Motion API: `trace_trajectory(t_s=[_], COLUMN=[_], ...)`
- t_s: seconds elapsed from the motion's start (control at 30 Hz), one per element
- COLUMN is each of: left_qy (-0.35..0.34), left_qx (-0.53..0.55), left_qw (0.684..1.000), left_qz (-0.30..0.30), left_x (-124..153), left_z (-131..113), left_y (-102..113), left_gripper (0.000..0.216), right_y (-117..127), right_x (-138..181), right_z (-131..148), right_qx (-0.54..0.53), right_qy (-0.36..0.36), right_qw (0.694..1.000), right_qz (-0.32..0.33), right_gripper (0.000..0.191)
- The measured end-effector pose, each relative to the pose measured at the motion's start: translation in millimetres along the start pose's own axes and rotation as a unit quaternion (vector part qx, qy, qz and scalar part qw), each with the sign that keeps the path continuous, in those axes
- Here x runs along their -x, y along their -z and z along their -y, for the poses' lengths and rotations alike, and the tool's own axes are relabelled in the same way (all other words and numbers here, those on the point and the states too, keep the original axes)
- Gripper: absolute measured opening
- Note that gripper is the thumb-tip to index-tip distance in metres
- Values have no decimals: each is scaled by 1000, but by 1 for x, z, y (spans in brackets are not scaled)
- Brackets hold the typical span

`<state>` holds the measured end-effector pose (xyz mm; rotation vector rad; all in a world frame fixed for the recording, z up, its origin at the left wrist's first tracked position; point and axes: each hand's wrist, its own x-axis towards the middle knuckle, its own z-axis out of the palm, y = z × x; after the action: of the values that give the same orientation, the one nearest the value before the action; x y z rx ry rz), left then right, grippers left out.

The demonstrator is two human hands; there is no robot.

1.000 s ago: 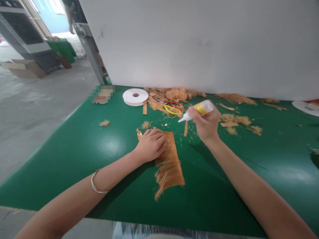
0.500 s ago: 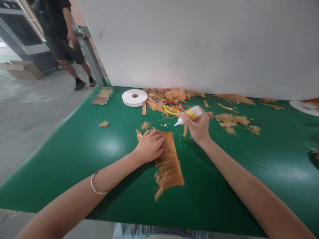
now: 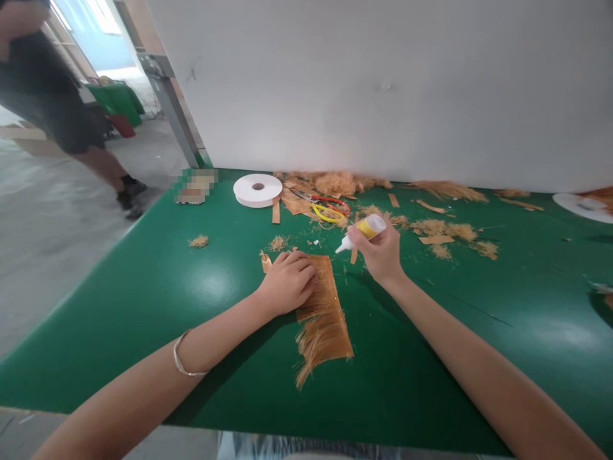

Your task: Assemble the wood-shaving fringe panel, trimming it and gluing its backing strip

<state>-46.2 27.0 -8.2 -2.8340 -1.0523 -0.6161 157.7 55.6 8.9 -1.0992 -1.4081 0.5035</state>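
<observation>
A brown fringed strip (image 3: 335,322) lies on the green table, its loose fibres pointing left and toward me. My left hand (image 3: 288,281) rests on the strip's upper part, palm down and fingers slightly bent, pressing it without gripping; that part is hidden beneath it. In my right hand (image 3: 383,252) is a white glue bottle (image 3: 368,230) with a yellow label. Its nozzle tilts down to the left, just above the table beyond the strip's top right corner, apart from the strip. A small folded brown scrap (image 3: 265,260) sits by my left fingers.
Scissors (image 3: 330,211) with red and yellow handles lie among brown scraps behind my hands. A white tape roll (image 3: 257,190) and a blurred-out flat object (image 3: 194,186) are at the back left. Fibre tufts (image 3: 443,229) lie right. A white panel (image 3: 383,96) borders the table; a person (image 3: 62,102) stands beyond.
My right hand has lowered the glue bottle slightly toward the strip's top corner. My left hand and the strip stay in place. The person in the background has moved left and nearer.
</observation>
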Motion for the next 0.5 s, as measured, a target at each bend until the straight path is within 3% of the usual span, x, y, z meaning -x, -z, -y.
trace_trajectory(t_s=[0.3, 0.5], left_qy=[-1, 3], left_qx=[1, 4], left_qw=[1000, 1000], left_qz=[3, 11], left_x=[0, 0], left_z=[0, -1], left_y=[0, 1], left_gripper=[22, 22], right_y=[-5, -9], right_x=[9, 11], right_z=[-10, -20], right_qx=[-34, -8], right_qy=[-73, -62], right_qw=[996, 997], right_qz=[47, 53], right_gripper=[28, 29])
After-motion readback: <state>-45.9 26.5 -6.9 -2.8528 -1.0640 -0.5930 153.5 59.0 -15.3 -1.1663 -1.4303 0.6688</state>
